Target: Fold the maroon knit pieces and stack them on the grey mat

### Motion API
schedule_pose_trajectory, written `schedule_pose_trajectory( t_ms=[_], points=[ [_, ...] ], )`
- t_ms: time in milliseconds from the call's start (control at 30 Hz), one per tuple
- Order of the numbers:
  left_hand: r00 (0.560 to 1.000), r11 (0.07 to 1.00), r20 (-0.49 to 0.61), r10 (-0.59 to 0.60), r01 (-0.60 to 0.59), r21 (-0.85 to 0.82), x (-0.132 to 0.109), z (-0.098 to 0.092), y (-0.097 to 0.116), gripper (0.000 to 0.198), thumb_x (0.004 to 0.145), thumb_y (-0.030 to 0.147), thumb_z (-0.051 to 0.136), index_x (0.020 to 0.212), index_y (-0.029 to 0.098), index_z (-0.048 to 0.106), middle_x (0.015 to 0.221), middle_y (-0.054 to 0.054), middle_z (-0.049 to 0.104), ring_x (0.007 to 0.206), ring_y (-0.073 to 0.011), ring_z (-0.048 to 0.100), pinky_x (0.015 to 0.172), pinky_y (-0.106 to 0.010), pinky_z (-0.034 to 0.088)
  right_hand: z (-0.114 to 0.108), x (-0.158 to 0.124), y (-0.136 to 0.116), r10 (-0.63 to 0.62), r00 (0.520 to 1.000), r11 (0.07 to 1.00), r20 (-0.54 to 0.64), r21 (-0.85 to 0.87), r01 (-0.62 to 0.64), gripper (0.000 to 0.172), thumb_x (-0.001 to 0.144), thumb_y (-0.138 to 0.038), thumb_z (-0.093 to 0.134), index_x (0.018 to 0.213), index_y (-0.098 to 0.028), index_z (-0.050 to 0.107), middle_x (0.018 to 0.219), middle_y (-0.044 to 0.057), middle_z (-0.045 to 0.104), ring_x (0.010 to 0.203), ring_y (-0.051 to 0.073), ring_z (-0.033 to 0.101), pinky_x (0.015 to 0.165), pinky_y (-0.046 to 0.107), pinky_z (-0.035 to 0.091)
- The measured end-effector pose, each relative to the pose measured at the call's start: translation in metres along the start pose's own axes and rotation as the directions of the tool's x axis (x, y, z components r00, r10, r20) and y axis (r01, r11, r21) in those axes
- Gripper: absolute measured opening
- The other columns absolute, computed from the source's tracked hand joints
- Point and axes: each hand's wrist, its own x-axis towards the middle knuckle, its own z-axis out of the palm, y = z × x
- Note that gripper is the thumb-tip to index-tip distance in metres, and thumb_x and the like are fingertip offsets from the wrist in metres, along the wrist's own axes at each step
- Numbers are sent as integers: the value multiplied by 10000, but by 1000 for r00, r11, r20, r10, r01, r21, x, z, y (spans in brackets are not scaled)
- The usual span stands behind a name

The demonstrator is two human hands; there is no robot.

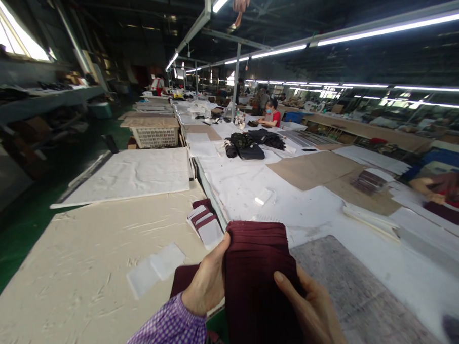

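Observation:
A thick stack of maroon fabric pieces [259, 292] is held upright in front of me, its upper edges fanned in steps. My left hand [208, 277], in a purple checked sleeve, grips the stack's left edge with the thumb near the top corner. Around the right edge wraps my right hand [315, 307], its thumb lying on the front face. Just beyond the stack are maroon pieces layered with white cards [207, 226]. Another maroon piece [183, 279] lies partly hidden behind my left hand. Thin translucent white sheets [155, 269] rest to its left.
A cream-covered table [77, 260] spreads at left, a white-covered one [238, 187] at right. Dark folded garments [251, 143] lie farther up. A crate [155, 136] stands beyond the left table. A co-worker [455, 197] handles maroon cloth at right; another person [274, 114] sits farther back.

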Motion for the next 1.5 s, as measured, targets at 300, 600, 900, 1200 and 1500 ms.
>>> schedule_pose_trajectory(
  t_ms=[300, 600, 900, 1200, 1500],
  points=[
    [997, 996, 66, 41, -46, 79, -3, -1, -2, 491, 873, 512, 471, 1136, 134, 643, 1127, -114, 675, 1154, -276, 557, 1057, -400, 367, 0, 3, -7, 1, 1000, 999, -20, -38, -2, 425, 793, -455, 647, 1141, -212, 640, 1053, 81, 699, 944, 301, 637, 819, 404, 524],
    [985, 905, 89, 147, -170, 389, -8, -8, -14, 375, 731, 138, 710, 1100, 181, 658, 1038, -86, 710, 978, -238, 652, 884, -336, 498, 5, 4, -14, -44, 997, 995, -59, -87, 39, 357, 819, -444, 621, 1087, -209, 609, 993, 80, 696, 989, 301, 621, 839, 415, 510],
    [994, 924, 79, 73, -97, 369, -11, -9, -8, 369, 699, 95, 717, 1062, 139, 670, 981, -114, 720, 875, -249, 678, 827, -345, 515, -7, 8, -14, -341, 936, 903, -87, -308, 300, 276, 738, -363, 707, 988, -268, 638, 1369, 52, 421, 1150, 262, 513, 825, 337, 506],
    [994, 902, 74, 78, -102, 419, -13, -9, -1, 384, 685, 144, 738, 1063, 131, 670, 989, -121, 717, 905, -275, 671, 844, -371, 514, -4, 9, -7, -140, 990, 989, 27, 49, 139, 293, 759, -384, 698, 998, -225, 638, 1229, 85, 574, 1057, 264, 584, 878, 360, 491],
    [982, 914, -9, 188, -172, 368, -7, -6, -2, 338, 686, 120, 724, 1018, 130, 666, 972, -114, 722, 884, -260, 678, 838, -363, 520, 8, 0, 4, 40, 995, 999, -89, 27, -38, 335, 750, -481, 677, 849, -161, 701, 757, 35, 670, 738, 218, 589, 674, 300, 472]
  ],
)
